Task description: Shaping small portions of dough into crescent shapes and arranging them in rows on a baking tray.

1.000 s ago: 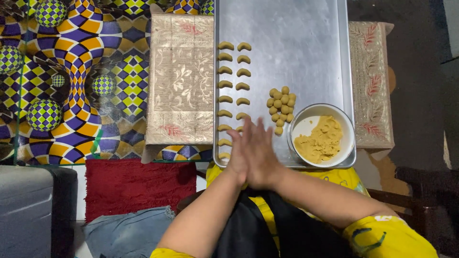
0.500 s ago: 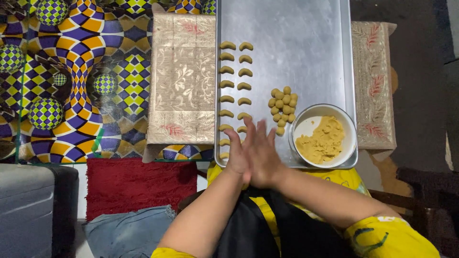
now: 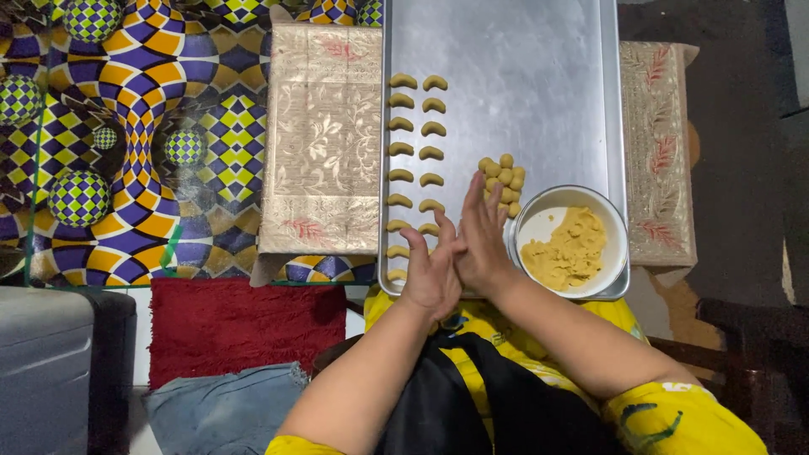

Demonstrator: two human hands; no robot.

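Observation:
My left hand (image 3: 428, 274) and my right hand (image 3: 482, 240) are pressed palm to palm over the near edge of a metal tray (image 3: 522, 50). The right fingers reach further forward than the left. Whatever lies between the palms is hidden. On the tray, two columns of yellow crescent-shaped dough pieces (image 3: 418, 128) run away from me. A small heap of dough balls (image 3: 503, 177) lies just beyond my right fingertips. A white bowl (image 3: 539, 212) holding yellow dough (image 3: 566, 250) stands on the tray's near right corner.
Gold floral cloths flank the tray on the left (image 3: 324, 135) and right (image 3: 657, 152). A colourful geometric patterned covering (image 3: 126, 109) spreads to the left. A red mat (image 3: 236, 329), a grey box (image 3: 42, 362) and blue denim fabric (image 3: 227, 413) lie near my lap.
My right hand has slid forward across my left palm and the left has drawn back a little. Tray, bowl and dough pieces have not moved.

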